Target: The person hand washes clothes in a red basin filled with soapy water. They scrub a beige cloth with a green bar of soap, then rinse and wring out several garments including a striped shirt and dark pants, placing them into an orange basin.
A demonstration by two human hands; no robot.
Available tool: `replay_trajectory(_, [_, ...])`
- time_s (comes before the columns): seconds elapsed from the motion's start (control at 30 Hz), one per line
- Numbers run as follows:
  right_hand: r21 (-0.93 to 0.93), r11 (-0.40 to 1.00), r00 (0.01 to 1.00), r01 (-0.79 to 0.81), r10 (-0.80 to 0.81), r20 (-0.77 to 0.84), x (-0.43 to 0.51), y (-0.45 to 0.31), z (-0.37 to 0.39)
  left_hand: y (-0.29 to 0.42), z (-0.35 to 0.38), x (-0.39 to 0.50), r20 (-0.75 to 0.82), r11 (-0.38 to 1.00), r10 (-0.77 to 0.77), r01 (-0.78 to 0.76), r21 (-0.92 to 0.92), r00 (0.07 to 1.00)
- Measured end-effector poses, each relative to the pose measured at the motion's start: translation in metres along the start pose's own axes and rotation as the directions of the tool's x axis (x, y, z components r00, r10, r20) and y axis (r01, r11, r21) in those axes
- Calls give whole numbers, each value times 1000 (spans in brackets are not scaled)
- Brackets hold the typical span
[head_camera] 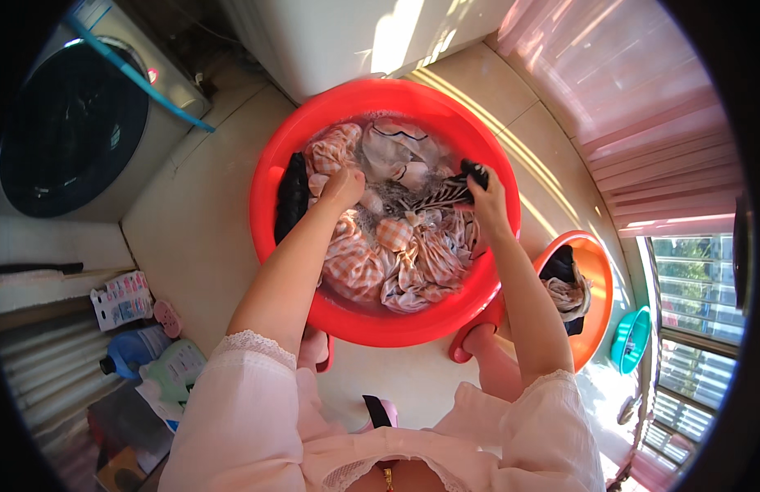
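A large red plastic basin (380, 335) stands before me, full of sudsy water and wet laundry. My right hand (489, 200), at its right side, grips a black cloth with white stripes (444, 192), which trails down into the water. My left hand (346, 186) is curled into a fist over the laundry left of centre; whether fabric is inside it is hidden. Orange-and-white checked fabric (355, 264) lies bunched near and far. White cloth with dark trim (395, 147) floats at the far side. A black garment (292, 197) rests against the left wall.
An orange basin (592, 307) holding clothes and a small teal basin (632, 341) stand at right. A front-loading washing machine (72, 129) is at far left, with a blue hose (140, 80) in front. Detergent jugs (170, 372) stand lower left. Pink curtains (663, 160) hang right.
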State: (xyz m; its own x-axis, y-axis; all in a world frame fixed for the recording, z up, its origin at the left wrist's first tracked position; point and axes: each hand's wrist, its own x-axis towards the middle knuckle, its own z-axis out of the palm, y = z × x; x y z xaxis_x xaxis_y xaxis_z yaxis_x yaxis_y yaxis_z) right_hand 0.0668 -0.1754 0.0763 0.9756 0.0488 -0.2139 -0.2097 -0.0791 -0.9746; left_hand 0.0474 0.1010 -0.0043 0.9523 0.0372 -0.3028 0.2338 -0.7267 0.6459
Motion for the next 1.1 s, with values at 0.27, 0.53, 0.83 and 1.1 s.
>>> replay_trajectory(0.27, [126,903,910,411,-414,-3,-116,-254,-1,85,32,-119,406,-60,-176,402,-914,897])
replay_trajectory(0.53, [136,952,962,273,-270,-43,-219,-233,-43,123,84,-114,277,-595,187,333,-732,943])
replay_trajectory(0.83, [-86,986,984,146,-154,-90,-176,-116,-57,81,156,-217,494,-271,-272,427,-863,826])
replay_trajectory(1.1, [-677,575,887,460,-341,312,-114,-18,-7,105,127,-245,464,-437,178,492,-753,868])
